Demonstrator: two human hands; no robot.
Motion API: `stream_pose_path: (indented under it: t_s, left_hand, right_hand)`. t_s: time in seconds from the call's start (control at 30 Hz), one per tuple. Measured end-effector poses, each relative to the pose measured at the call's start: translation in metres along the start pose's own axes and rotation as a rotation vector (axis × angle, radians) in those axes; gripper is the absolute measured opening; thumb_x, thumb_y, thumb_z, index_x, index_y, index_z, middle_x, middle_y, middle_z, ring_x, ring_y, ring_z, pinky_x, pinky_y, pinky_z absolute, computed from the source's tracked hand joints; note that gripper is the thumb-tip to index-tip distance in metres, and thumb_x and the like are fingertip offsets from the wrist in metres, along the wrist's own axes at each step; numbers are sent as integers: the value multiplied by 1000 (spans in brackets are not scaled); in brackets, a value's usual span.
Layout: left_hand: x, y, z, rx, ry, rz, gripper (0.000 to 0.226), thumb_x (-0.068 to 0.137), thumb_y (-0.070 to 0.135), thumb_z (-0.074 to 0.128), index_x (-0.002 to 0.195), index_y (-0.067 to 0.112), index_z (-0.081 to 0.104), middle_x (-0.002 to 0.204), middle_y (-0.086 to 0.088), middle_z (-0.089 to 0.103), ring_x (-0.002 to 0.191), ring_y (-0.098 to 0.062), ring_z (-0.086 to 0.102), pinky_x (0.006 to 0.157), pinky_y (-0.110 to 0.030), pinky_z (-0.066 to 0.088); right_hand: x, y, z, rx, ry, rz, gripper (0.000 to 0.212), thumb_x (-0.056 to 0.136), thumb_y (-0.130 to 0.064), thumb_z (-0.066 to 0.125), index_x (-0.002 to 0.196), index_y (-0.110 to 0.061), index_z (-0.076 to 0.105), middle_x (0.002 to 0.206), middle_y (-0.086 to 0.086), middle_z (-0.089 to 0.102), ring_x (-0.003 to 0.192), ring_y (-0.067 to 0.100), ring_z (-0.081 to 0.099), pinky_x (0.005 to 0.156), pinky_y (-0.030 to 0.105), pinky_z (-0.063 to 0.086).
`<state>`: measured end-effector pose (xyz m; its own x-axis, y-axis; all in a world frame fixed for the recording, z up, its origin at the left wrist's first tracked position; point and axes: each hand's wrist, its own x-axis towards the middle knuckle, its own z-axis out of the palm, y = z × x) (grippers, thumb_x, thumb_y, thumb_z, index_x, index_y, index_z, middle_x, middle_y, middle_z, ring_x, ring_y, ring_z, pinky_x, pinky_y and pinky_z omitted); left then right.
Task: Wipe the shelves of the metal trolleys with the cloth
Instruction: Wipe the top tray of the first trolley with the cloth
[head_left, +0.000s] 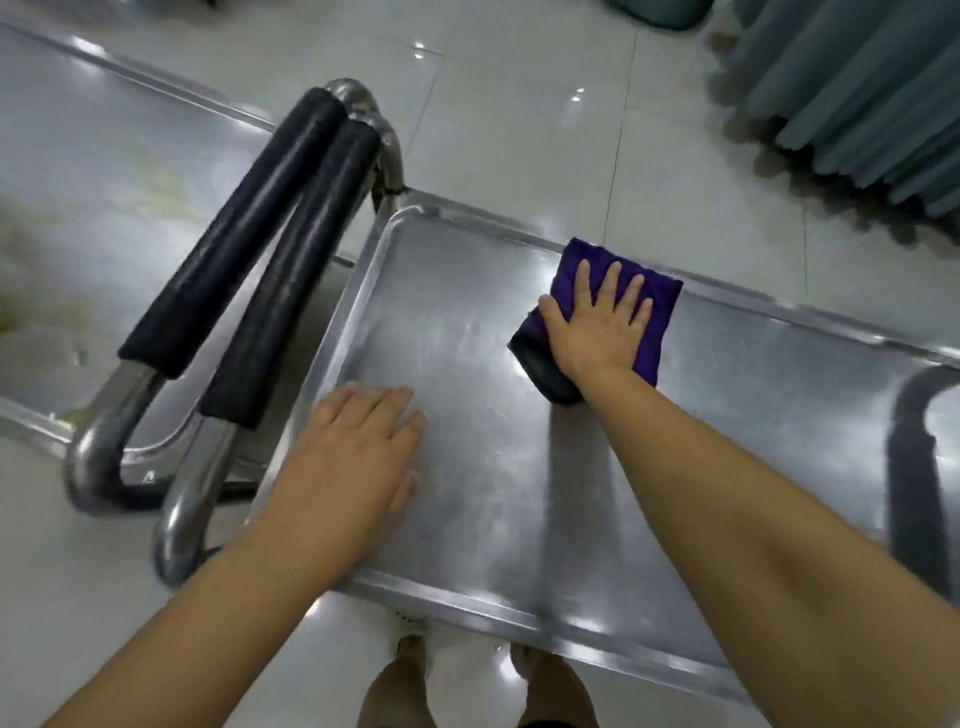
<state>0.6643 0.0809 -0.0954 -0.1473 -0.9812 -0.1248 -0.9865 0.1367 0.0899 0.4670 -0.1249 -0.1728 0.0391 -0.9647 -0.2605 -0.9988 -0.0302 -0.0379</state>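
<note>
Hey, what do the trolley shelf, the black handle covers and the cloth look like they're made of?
Shelf: likely stainless steel, grey, brushed sheen with glare and fine scratches. Handle covers: matte black, probably foam or rubber over shiny metal tubing. Cloth: purple soft fabric, folded, possibly microfibre.

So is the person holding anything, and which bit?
Nothing is gripped. The right hand presses flat on the middle of the purple cloth; the left hand lies flat on the shelf.

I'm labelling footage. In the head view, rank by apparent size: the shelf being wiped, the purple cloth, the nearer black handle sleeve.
1. shelf being wiped
2. nearer black handle sleeve, raised closer to camera
3. purple cloth, partly hidden
</note>
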Motion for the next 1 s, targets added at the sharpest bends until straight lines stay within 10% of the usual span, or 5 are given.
stream_pose_path:
  t_s: [0.47,0.8,0.93,1.0]
  left_hand:
    - [-35,-29,0,100,3,18,42,80,22,38,100,7,71,111,-16,67,111,-32,60,107,-43,24]
    - [6,73,18,117,-130,179,33,59,18,73,92,11,74,97,-11,70,90,-29,67,91,-43,39]
    - [27,141,29,116,-245,302,61,79,31,71,135,16,50,143,-10,45,130,-26,44,111,-41,27]
    - [36,174,32,80,-243,319,73,53,35,89,119,14,65,128,-11,59,113,-26,59,98,-38,44]
  right_hand:
    - [-50,-142,27,-96,0,-571,72,93,-67,17,153,-33,-3,161,8,-8,146,33,-14,117,50,-11]
    - [-54,44,20,-57,12,-378,71,91,-67,22,153,-37,1,162,2,-5,147,27,-13,118,46,-10]
    - [-52,148,13,-48,22,-216,71,92,-65,25,153,-36,1,162,2,-6,147,26,-13,118,44,-10]
    - [-53,198,10,-40,27,-134,71,93,-65,25,153,-35,1,162,2,-7,147,26,-13,118,44,-10]
